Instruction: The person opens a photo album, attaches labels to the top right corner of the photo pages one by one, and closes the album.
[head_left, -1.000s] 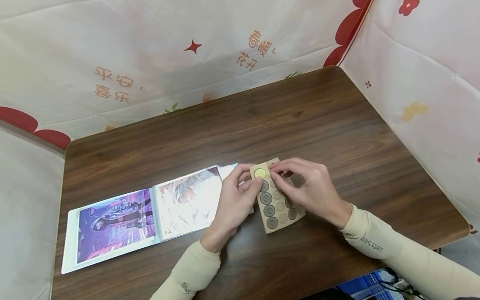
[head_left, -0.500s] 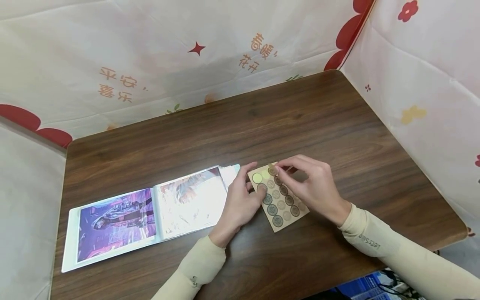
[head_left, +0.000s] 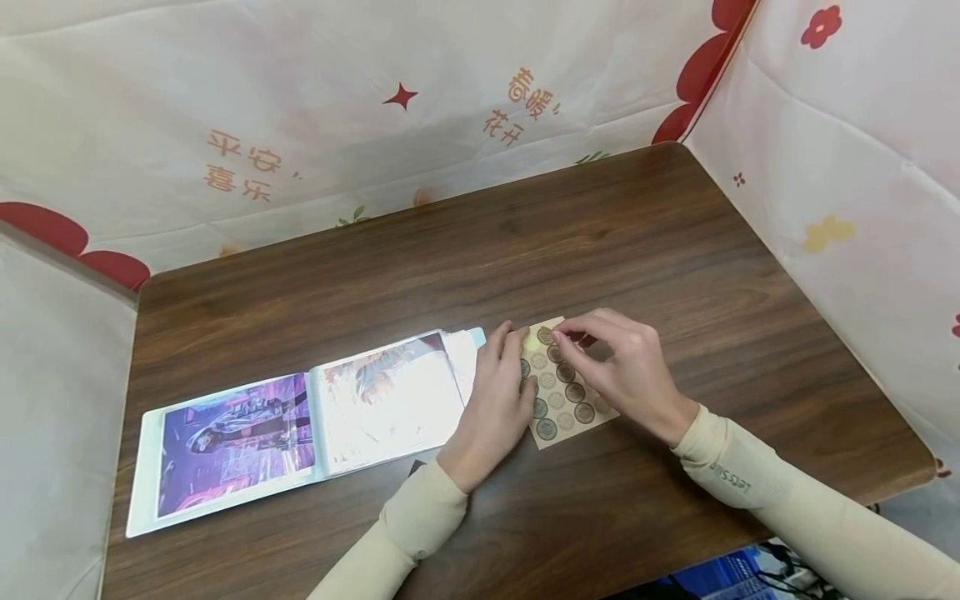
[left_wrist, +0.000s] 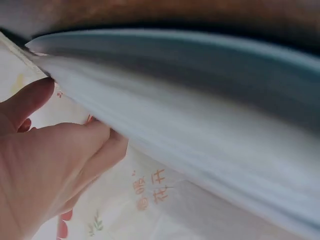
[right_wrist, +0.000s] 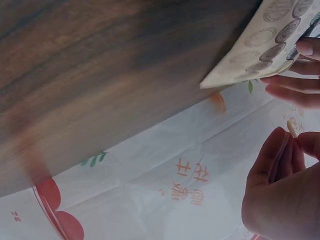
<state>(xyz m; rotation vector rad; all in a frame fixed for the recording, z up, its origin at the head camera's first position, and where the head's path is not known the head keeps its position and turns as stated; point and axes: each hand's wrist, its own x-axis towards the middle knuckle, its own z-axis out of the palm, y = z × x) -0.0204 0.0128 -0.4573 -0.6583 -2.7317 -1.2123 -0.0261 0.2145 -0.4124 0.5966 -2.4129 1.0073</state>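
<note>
1. The sticker sheet (head_left: 557, 400), beige with rows of round printed stickers, sits near the middle of the near half of the tabletop (head_left: 450, 275); the spread photo album (head_left: 225, 446) lies toward nine o'clock from it.
2. The left hand (head_left: 489, 412) is at the sheet's nine o'clock edge, its thumb on the printed face and fingers behind, apparently pinching it. The album's three o'clock end is just beside this hand.
3. The right hand (head_left: 628, 375), at the sheet's two o'clock corner, has thumb and fingertips together on a small pale piece (right_wrist: 291, 129), probably a peeled sticker.
4. The sheet should be light, thin and flexible, easily creased; a side margin seems the best hold, with a thumb pressing it flat.
5. The piece likely has a tacky back and may curl or cling, so its rim is the safest place to pinch.
</note>
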